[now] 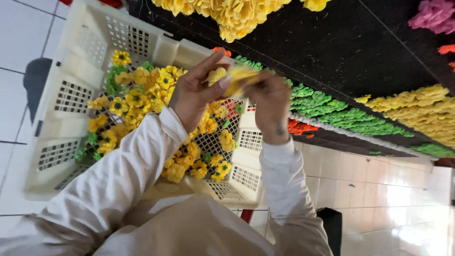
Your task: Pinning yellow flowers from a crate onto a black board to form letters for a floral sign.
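**Tech A:** White floor tiles (pixel 379 189) run under everything. A black board (pixel 341 47) crosses the upper right, carrying rows of yellow (pixel 417 106), green (pixel 346 116) and red (pixel 301 127) flower strings, a yellow cluster (pixel 227 14) at the top edge and a pink one (pixel 433 14) in the corner. No worktop is in view.

**Tech B:** And the container?

**Tech A:** A cream plastic basket (pixel 71 95) with lattice walls sits below the hands. Loose yellow flowers (pixel 137 99) with green bits lie across its mesh bottom.

**Tech B:** State of the hands?

**Tech A:** Left hand (pixel 194 92): fingers curled, thumb pressed on a yellow flower (pixel 234 76) held above the basket. Right hand (pixel 270 104): blurred, closed on the same flower from the other side. Both sleeves are white.

**Tech B:** Handling properties?

**Tech A:** Judged very light and soft; the petals look thin and would likely crease or tear under a hard pinch. Low slip risk. The best hold is probably the base or centre, with the fingertips, not the petal edges. Whether a thread or needle is present cannot be told.
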